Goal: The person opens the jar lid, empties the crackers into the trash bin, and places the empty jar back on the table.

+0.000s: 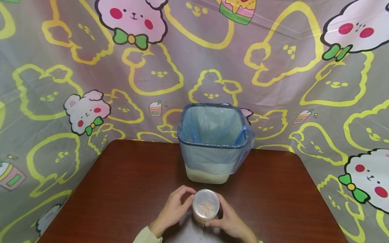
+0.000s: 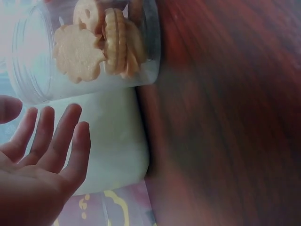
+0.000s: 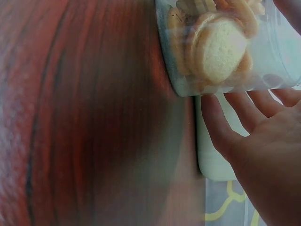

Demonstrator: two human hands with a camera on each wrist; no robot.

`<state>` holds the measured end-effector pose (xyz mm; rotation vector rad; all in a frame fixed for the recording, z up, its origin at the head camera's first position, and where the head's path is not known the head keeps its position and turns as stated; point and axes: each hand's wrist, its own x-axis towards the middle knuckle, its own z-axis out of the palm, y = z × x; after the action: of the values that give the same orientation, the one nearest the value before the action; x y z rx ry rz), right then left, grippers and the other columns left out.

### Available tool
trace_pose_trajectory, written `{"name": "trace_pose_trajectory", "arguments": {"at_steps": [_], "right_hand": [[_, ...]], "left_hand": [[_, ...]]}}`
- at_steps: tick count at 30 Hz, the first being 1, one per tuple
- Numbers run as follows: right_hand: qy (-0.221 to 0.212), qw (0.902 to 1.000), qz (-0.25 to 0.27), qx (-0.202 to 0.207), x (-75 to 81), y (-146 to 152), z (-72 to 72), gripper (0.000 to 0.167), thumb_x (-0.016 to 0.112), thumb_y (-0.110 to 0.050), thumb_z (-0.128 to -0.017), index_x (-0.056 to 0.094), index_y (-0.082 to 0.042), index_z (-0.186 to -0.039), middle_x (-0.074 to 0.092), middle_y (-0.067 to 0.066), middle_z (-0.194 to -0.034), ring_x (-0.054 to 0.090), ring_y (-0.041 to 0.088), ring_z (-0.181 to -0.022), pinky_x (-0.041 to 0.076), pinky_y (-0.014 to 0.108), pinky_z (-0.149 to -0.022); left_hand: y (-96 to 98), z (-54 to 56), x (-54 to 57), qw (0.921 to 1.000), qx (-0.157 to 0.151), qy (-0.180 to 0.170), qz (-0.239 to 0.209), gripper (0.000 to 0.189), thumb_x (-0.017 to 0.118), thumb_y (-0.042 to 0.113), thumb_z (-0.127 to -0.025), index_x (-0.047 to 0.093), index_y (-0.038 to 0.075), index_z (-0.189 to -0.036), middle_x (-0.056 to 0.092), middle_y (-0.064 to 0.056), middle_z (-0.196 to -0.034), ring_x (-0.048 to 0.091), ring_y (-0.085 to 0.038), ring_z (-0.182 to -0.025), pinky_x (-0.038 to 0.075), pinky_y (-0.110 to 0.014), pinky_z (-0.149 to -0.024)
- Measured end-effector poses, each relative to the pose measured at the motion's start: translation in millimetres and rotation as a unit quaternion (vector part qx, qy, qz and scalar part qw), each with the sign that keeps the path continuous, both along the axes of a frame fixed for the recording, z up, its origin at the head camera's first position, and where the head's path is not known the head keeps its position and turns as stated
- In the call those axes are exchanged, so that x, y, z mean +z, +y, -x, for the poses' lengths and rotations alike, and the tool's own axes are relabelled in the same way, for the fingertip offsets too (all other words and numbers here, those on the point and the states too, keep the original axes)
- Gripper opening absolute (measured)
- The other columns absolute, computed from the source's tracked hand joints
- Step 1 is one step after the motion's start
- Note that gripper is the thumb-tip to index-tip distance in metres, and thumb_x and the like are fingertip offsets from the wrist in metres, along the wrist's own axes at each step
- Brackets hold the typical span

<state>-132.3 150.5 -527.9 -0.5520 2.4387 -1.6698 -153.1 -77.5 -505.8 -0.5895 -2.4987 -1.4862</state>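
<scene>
A clear round plastic jar (image 1: 206,205) with a see-through lid (image 1: 206,199) stands upright near the front of the table. Biscuits (image 2: 79,54) show through its wall, some of them sandwich biscuits (image 3: 223,49). My right hand (image 1: 229,219) holds the jar from the right, thumb at the front and fingers around the far side. At the left, my left hand (image 1: 176,207) has its fingertips close to the lid's edge. Its fingers are loosely bent and spread in the left wrist view; whether they touch the jar, I cannot tell.
Behind the jar stands a pale bin (image 1: 208,173) lined with a blue plastic bag (image 1: 209,157), its dark rim (image 1: 212,145) facing up. The dark red-brown wooden table (image 1: 136,182) extends to both sides. A patterned cloth (image 1: 188,57) hangs around the back and sides.
</scene>
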Motion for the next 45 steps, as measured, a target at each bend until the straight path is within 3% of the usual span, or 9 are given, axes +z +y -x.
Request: {"name": "trace_pose_trajectory", "arguments": {"at_steps": [7,16,27,32,45], "right_hand": [[-0.004,1.0,0.001,0.006,-0.7,2,2.0,0.092,0.088,-0.03,-0.066,0.038,-0.025,-0.143,0.051,-0.002,-0.14,0.047,0.021,-0.128,0.032,0.024,-0.107],[0.036,0.9991,-0.021,0.006,-1.1,2,3.2,0.09,0.086,-0.034,-0.069,0.037,-0.025,-0.144,0.05,-0.004,-0.14,0.044,0.011,-0.13,0.032,0.023,-0.108],[0.052,0.9984,-0.022,0.001,-2.1,2,3.1,0.089,0.086,-0.033,-0.069,0.039,-0.025,-0.143,0.053,-0.005,-0.137,0.047,0.006,-0.124,0.034,0.02,-0.105],[0.008,0.9998,-0.02,-0.001,-1.6,1,0.7,0.09,0.087,-0.034,-0.067,0.038,-0.029,-0.143,0.051,-0.009,-0.137,0.046,0.006,-0.124,0.033,0.02,-0.105],[0.034,0.9994,-0.004,0.006,-8.0,0,-1.8,0.088,0.086,-0.029,-0.069,0.039,-0.023,-0.143,0.051,0.0,-0.138,0.047,0.003,-0.12,0.036,0.016,-0.1]], "left_hand": [[8.1,4.7,7.4,0.9991,-0.037,-0.008,-0.016,0.022,0.064,0.016,-0.092,0.064,0.02,-0.114,0.065,0.0,-0.112,0.062,-0.014,-0.103,0.055,-0.029,-0.082],[20.7,9.8,14.0,0.9945,-0.092,0.008,0.05,0.04,0.068,0.022,-0.088,0.058,0.023,-0.127,0.059,0.01,-0.126,0.056,-0.011,-0.119,0.046,-0.031,-0.1],[26.0,12.6,13.8,0.9891,-0.124,0.006,0.078,0.04,0.064,0.031,-0.092,0.057,0.022,-0.131,0.06,0.006,-0.125,0.057,-0.009,-0.113,0.048,-0.029,-0.095],[25.5,10.4,9.5,0.9893,-0.125,0.011,0.074,0.038,0.061,0.034,-0.094,0.058,0.021,-0.129,0.061,0.007,-0.122,0.057,-0.008,-0.112,0.049,-0.028,-0.094],[25.3,7.9,6.1,0.9896,-0.122,0.026,0.072,0.037,0.06,0.033,-0.095,0.058,0.02,-0.129,0.061,0.007,-0.12,0.058,-0.008,-0.11,0.049,-0.028,-0.093]]}}
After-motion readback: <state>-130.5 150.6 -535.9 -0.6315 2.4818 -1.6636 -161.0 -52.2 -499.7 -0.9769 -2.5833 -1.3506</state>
